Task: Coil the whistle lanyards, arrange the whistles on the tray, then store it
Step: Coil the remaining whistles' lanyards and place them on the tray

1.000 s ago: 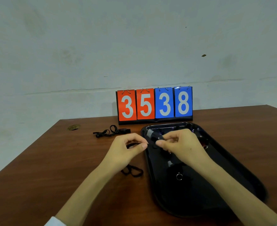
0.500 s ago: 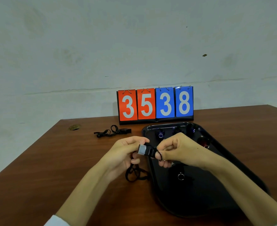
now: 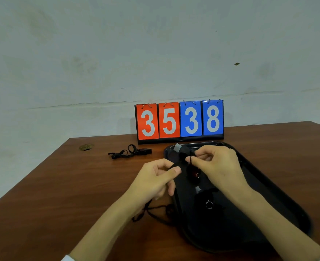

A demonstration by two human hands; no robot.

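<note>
Where the brown table (image 3: 52, 185) ends, far to the left of the black tray (image 3: 217, 234), a small round gold thing (image 3: 86, 147) sits in the wood. Closer to the tray, but still left of it and not touching it, a spare whistle (image 3: 146, 151) lies flat with its black string (image 3: 121, 153) in a messy bunch. Next comes the left hand (image 3: 155, 179), just by the tray's left edge. Its thumb and first finger are curled and pinch a black lanyard (image 3: 151, 212). The loose end of that lanyard trails down onto the table, just left of the tray's near edge, and looks blurry. The other end runs up to the right hand (image 3: 217, 164), which is over the far left corner of the tray. Its fingertips are closed on a dark whistle (image 3: 180, 149), and the whistle's gray tip pokes out to the left, up in the air. I cannot tell how many times the lanyard goes round it. Inside the tray, under the hands, are a small dark red thing (image 3: 195, 174), a gray bit (image 3: 198, 189) and a little silver ring (image 3: 209, 204), all hard to make out on the black. Behind the tray, standing against the wall, a score board (image 3: 180, 121) shows 35 in red and 38 in blue.
</note>
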